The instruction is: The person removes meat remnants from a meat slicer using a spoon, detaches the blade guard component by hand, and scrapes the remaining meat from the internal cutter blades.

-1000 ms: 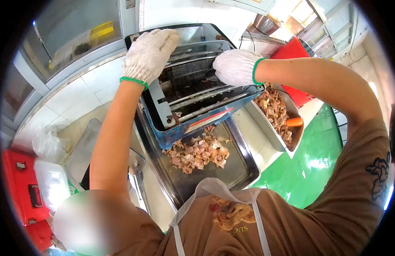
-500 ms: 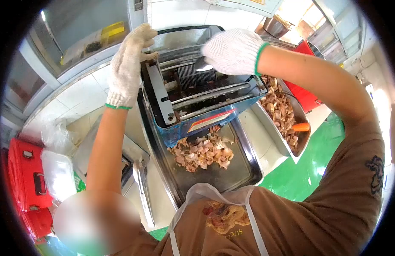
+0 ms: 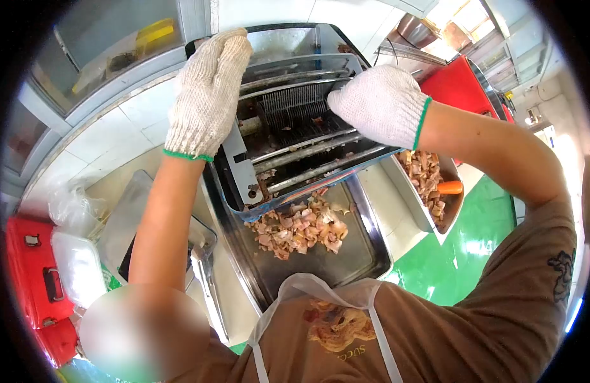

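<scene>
A meat slicing machine (image 3: 288, 163) with a blue and grey housing sits in front of me, its top uncovered. Inside lies a set of closely spaced blades (image 3: 296, 105) between metal bars, with meat scraps on them. My left hand (image 3: 209, 96), in a white knitted glove with a green cuff, is closed over the left edge of the machine's frame. At the right end of the blades, my gloved right hand (image 3: 381, 105) has its fingers curled inward; what they hold is hidden. Cut meat pieces (image 3: 301, 226) lie on the metal tray (image 3: 346, 271) below the machine.
To the right stands a metal pan (image 3: 410, 198) of meat pieces with an orange handle (image 3: 449, 187) in it. Red cases (image 3: 36, 271), a clear plastic container (image 3: 78, 268) and metal tongs (image 3: 209, 293) are at left. A red container (image 3: 457, 86) stands behind the right arm.
The slicer's open top faces me more, and less of its blue front shows. My left hand moved right and nearer; my right hand shifted right and down. The shiny metal piece by it is out of sight.
</scene>
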`<state>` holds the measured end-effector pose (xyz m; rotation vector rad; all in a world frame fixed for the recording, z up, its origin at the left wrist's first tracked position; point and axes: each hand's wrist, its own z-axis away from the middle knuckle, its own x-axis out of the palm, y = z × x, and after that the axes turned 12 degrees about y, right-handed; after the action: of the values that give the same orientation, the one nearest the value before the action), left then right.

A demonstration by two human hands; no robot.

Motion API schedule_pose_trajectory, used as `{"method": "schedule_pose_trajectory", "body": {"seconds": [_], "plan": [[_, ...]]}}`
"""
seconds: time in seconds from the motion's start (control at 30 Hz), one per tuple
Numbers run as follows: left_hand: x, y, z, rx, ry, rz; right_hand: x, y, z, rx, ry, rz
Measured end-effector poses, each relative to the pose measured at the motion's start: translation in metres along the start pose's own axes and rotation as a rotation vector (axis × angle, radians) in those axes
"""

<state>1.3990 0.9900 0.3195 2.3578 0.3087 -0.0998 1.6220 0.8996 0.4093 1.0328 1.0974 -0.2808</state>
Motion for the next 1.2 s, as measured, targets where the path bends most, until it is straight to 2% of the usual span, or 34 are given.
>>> {"method": "schedule_pose_trajectory", "body": {"seconds": [0.27, 0.37, 0.4, 0.43, 0.47, 0.53, 0.57, 0.6, 0.63, 0.67, 0.7, 0.73, 0.77, 0.8, 0.83, 0.87, 0.93, 0.97, 1.03, 1.07, 1.13, 1.2], "plan": [[-0.004, 0.002, 0.000, 0.096, -0.126, -0.126, 0.003, -0.006, -0.010, 0.016, -0.085, 0.024], [-0.002, 0.002, 0.000, 0.054, -0.127, -0.133, 0.005, -0.001, -0.007, 0.193, -0.032, 0.000], [-0.002, 0.004, 0.001, 0.020, -0.120, -0.142, 0.004, 0.000, -0.007, 0.251, -0.008, 0.020], [-0.003, 0.007, 0.002, -0.017, -0.117, -0.154, 0.003, 0.020, -0.012, 0.277, 0.261, 0.041], [-0.004, 0.009, 0.003, -0.054, -0.111, -0.173, 0.006, 0.027, -0.016, 0.259, 0.301, -0.007], [-0.004, 0.015, 0.001, -0.239, 0.044, 0.182, 0.012, 0.016, -0.009, 0.212, 0.382, -0.055], [-0.006, 0.017, 0.002, -0.333, 0.129, 0.362, 0.007, 0.013, -0.002, 0.337, 0.268, -0.095], [-0.011, 0.016, 0.001, -0.331, 0.236, 0.370, -0.007, 0.009, -0.001, 0.450, 0.164, -0.129], [-0.020, 0.014, 0.007, -0.337, 0.340, 0.375, -0.008, 0.013, 0.012, 0.381, 0.217, -0.035], [-0.028, 0.012, 0.018, -0.349, 0.445, 0.375, 0.028, 0.028, 0.035, 0.178, 0.761, -0.009], [-0.036, 0.012, 0.030, -0.351, 0.526, 0.370, 0.008, 0.017, 0.042, 0.459, 0.664, -0.184], [-0.040, 0.012, 0.045, -0.463, 0.638, 0.407, -0.012, 0.013, 0.054, 0.600, 0.584, -0.212], [-0.047, 0.013, 0.062, -0.526, 0.643, 0.386, -0.014, 0.013, 0.065, 0.753, 0.573, -0.366], [-0.054, 0.014, 0.081, -0.593, 0.649, 0.359, -0.005, 0.018, 0.081, 0.771, 0.582, -0.385], [-0.059, 0.012, 0.100, -0.660, 0.654, 0.327, -0.015, 0.008, 0.090, 0.951, 0.545, -0.595], [-0.063, 0.009, 0.118, -0.723, 0.662, 0.296, -0.008, 0.003, 0.100, 0.862, 0.677, -0.583], [-0.069, 0.003, 0.145, -0.835, 0.720, 0.343, 0.017, -0.001, 0.127, 0.961, 0.718, -0.699], [-0.071, -0.002, 0.154, -0.849, 0.712, 0.339, 0.031, -0.003, 0.139, 1.012, 0.706, -0.633], [-0.077, -0.002, 0.159, -0.863, 0.676, 0.315, 0.051, -0.013, 0.158, 1.252, 0.683, -0.805], [-0.078, 0.003, 0.157, -0.854, 0.673, 0.323, 0.060, -0.017, 0.164, 1.285, 0.746, -0.907], [-0.076, 0.013, 0.149, -0.840, 0.654, 0.347, 0.066, -0.018, 0.179, 1.299, 0.645, -0.953], [-0.075, 0.020, 0.143, -0.790, 0.629, 0.385, 0.056, -0.017, 0.176, 1.330, 0.640, -1.089]]}}
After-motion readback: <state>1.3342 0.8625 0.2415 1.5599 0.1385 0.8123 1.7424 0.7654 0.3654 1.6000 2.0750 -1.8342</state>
